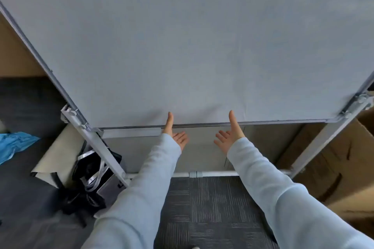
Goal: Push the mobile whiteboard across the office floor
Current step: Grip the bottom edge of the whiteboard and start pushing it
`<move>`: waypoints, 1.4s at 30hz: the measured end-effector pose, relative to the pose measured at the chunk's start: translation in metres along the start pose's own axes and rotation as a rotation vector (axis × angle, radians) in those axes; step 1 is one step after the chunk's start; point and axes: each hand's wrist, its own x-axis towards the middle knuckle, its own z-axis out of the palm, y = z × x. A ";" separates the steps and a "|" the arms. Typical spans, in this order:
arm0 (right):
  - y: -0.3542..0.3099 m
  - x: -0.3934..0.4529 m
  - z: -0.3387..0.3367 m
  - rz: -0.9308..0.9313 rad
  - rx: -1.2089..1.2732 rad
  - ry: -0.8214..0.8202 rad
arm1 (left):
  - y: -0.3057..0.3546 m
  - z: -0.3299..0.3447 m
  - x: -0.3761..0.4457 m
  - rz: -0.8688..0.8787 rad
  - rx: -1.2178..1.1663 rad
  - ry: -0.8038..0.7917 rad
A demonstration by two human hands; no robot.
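Two hands reach forward at the lower edge of the mobile whiteboard point(182, 46), which fills the upper view, its long axis running left to right across the person's front and its grey face turned toward them. The left hand point(176, 133) and right hand point(229, 137) are both spread, palms facing each other, each thumb lying up against the board's bottom rail, fingers below it; neither grip is closed on anything. Pale blue sleeves point(141, 188) cover both arms. Beside the stand's left leg point(101, 147) lie a black bag with silver handles point(95, 176), a rolled pale sheet point(58, 157) and blue plastic point(14, 143). Cardboard boxes point(334, 168) crowd the right leg. A white crossbar point(212, 174) spans the base over the striped grey carpet point(212, 208).
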 end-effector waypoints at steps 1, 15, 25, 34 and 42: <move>-0.002 0.004 0.002 -0.009 0.009 0.028 | 0.002 0.003 0.002 0.001 -0.006 0.010; -0.021 0.039 0.008 0.015 0.203 0.083 | 0.003 0.021 0.032 0.074 -0.124 0.005; -0.009 0.032 0.000 0.020 0.160 0.130 | -0.013 0.011 0.012 0.113 -0.145 0.039; 0.015 -0.008 -0.032 0.053 0.032 0.058 | -0.062 -0.016 -0.048 0.203 -0.223 0.118; 0.028 -0.064 -0.082 0.104 -0.088 -0.015 | -0.135 -0.031 -0.112 0.281 -0.344 0.219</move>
